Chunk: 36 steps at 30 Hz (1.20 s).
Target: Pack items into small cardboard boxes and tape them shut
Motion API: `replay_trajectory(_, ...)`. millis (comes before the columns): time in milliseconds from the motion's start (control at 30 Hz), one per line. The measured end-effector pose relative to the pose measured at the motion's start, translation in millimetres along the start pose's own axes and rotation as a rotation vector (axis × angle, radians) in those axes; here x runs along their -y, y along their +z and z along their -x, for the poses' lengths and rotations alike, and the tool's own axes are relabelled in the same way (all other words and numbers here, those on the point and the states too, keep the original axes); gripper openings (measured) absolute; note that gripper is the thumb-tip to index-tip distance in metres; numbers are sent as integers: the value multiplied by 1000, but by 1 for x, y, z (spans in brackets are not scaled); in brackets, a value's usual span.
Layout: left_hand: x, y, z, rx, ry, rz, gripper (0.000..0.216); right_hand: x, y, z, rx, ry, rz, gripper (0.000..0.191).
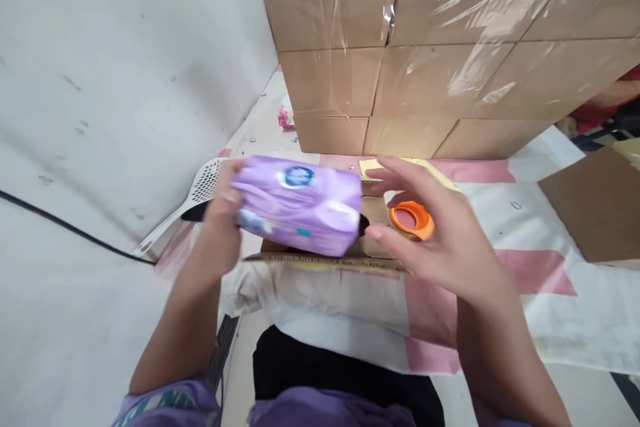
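We do best to keep the pack [305,207] level above the box [377,263], our left hand [221,230] gripping it firmly, our right hand's [445,240] fingers spread, unloaded, near the box's right end.

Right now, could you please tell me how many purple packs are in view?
1: the purple pack is in the left hand, over the open box; others may be hidden inside it.
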<state>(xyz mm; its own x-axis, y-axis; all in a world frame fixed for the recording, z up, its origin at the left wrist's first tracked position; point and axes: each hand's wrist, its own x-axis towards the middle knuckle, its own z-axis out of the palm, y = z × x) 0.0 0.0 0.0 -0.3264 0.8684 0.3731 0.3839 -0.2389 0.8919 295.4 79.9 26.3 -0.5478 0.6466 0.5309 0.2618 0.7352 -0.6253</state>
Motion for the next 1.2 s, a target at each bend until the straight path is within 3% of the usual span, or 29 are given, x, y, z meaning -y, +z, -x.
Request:
replay_trajectory(133,11,29,8,158,-135,-100,33,-10,14,-11,240,48,-118,71)
replay_trajectory(300,21,33,16,242,-97,-268,37,-20,22,-9,326,9,25,68)
replay_trajectory(367,22,31,18,319,-39,-265,56,-21,24,-9,361,-17,94,62)
replay_trajectory(467,24,27,19,434,9,-362,102,-22,27,-10,421,-10,102,60)
replay_trajectory(533,24,24,20,440,56,-413,110,-23,29,-10,405,-29,54,62)
replay_trajectory(667,25,23,24,293,290,-382,87,-21,28,-9,302,-85,-4,69)
replay_trajectory(867,37,25,27,137,493,-299,92,-27,32,-1,203,-161,-37,69)
replay_trajectory(1100,34,13,27,174,837,-354,64,-35,30,2,233,-240,-150,83)
replay_trajectory(1200,40,9,31,224,901,-336,48,-36,26,-4,337,-194,-161,90)
